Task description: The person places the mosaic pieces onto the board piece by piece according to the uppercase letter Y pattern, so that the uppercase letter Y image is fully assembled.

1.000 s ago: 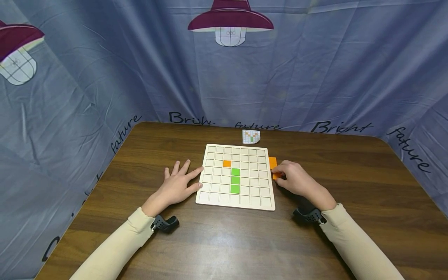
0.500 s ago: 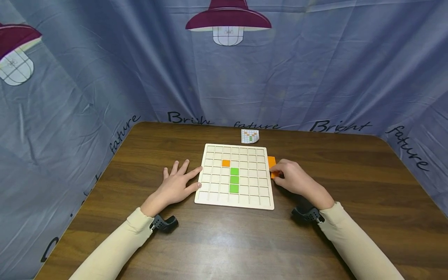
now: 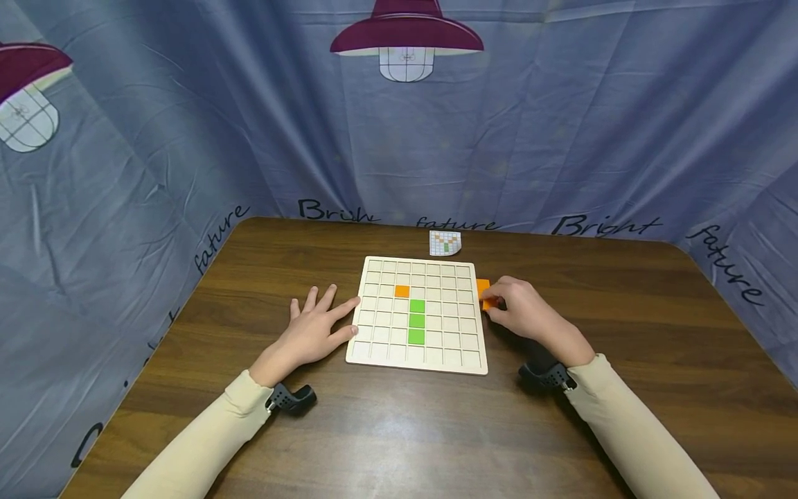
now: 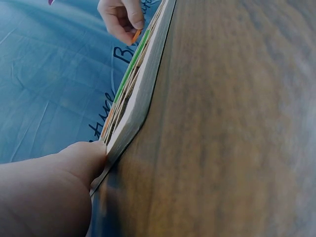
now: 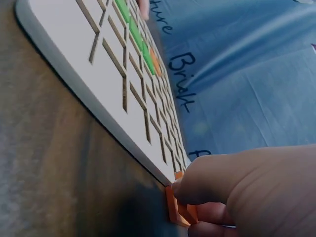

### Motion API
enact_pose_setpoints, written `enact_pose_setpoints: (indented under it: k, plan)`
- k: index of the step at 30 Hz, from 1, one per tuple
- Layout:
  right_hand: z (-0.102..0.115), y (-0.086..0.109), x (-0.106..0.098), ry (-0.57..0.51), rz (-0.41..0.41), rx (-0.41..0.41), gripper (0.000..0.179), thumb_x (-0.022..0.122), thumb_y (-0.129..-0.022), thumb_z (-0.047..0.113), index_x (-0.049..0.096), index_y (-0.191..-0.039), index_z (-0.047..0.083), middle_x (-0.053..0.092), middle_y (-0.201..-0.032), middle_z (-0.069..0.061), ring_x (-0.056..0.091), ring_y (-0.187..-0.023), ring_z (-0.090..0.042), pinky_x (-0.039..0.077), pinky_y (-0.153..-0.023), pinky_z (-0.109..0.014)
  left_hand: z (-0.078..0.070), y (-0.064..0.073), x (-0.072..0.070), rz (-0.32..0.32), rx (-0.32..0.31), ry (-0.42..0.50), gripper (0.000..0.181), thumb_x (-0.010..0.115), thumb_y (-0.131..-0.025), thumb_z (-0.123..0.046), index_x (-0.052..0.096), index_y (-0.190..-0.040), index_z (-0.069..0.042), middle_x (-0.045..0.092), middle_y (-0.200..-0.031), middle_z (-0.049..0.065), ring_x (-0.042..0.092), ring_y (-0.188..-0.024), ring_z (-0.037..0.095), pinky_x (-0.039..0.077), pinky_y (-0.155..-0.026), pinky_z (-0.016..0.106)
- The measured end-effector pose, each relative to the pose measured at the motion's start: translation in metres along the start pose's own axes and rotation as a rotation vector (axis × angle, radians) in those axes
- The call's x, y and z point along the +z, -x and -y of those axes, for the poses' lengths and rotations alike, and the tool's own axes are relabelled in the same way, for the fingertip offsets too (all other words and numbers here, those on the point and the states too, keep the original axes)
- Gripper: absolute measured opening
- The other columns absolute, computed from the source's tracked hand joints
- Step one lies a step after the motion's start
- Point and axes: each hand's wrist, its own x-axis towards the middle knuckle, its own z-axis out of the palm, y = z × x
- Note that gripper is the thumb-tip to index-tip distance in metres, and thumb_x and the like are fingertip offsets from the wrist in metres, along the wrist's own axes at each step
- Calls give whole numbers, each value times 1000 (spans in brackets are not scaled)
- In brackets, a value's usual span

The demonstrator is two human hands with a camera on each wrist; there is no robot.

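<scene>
From over the person's head I can see the left hand (image 3: 312, 333) with its fingers spread, gripping nothing, its thumb and forefinger touching the left edge of the board (image 3: 451, 343). The right hand (image 3: 520, 312) pinches an orange tile (image 4: 137, 36) just off the board's right edge, largely masking it from above; the left wrist view shows that tile between thumb and fingers. The right wrist view adds a second orange piece (image 5: 172, 206) beside the board's rim, by the fingertips. Set in the grid are three green tiles (image 3: 417, 321) in a column, with an orange square (image 3: 402, 292) diagonally up and left of the topmost.

Everything rests on a brown wood-grain table (image 3: 405, 430), the board lying nearer its far edge than its near one. A small card (image 3: 445, 243), showing a grid with orange and green squares, lies between the board and that far edge. Behind hangs a creased blue curtain (image 3: 299, 125) printed with maroon lamps (image 3: 406, 34).

Black script along the curtain's bottom reads "Bright" and "fature", partly lost in folds.
</scene>
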Motion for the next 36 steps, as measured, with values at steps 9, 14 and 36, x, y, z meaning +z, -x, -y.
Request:
enact_pose_setpoints:
  k: [9,14,36]
  plan:
    - [9,-24,1,-26,-11,-59,19,75,-85,0,77,-103,-4,68,-90,-12,54,-75,-18,45,-66,-31,0,0,0,2,1,3,59,56,-102,-49,44,-156,-30,25,-166,27,16,-151,60,13,-109,85]
    - [18,-40,4,-25,-23,-112,15,74,-85,-1,77,-99,-1,68,-87,-11,53,-75,-19,44,-65,-31,0,0,0,6,1,-1,59,55,-102,-50,43,-157,-30,25,-166,26,16,-151,60,13,-109,85]
    - [69,-111,31,-36,47,-212,9,68,-89,1,70,-82,6,62,-79,-7,48,-78,-20,39,-70,-31,1,-1,2,-2,1,4,59,56,-101,-49,44,-156,-30,25,-166,26,16,-151,60,13,-109,85]
